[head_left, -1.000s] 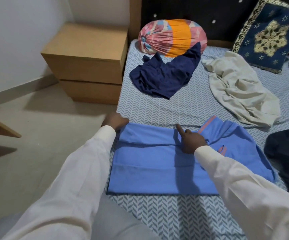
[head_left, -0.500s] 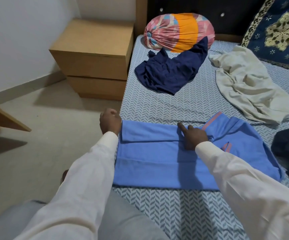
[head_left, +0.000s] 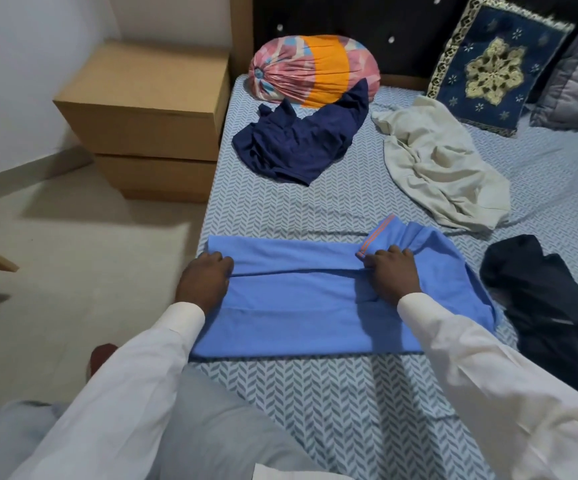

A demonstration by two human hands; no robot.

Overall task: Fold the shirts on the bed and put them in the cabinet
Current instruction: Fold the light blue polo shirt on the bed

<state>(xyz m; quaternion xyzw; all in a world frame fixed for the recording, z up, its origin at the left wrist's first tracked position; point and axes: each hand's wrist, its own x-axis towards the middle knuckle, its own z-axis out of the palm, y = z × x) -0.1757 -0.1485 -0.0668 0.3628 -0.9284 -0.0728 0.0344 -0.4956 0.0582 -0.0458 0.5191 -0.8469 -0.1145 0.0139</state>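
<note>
Fingers of both hands curl on the folded flap's edge. The left hand (head_left: 208, 282) pinches it at the left end, and the right hand (head_left: 393, 277) grips it beside the orange-trimmed sleeve. The blue shirt (head_left: 298, 317) lies flat under them on the bed (head_left: 315, 393), long axis left to right. Its left end meets the mattress edge. A black garment (head_left: 540, 299) crowds its right end, and open sheet lies beyond.

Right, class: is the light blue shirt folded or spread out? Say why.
Partly folded: the light blue shirt lies as a long band, its far side turned over along a lengthwise crease.
</note>
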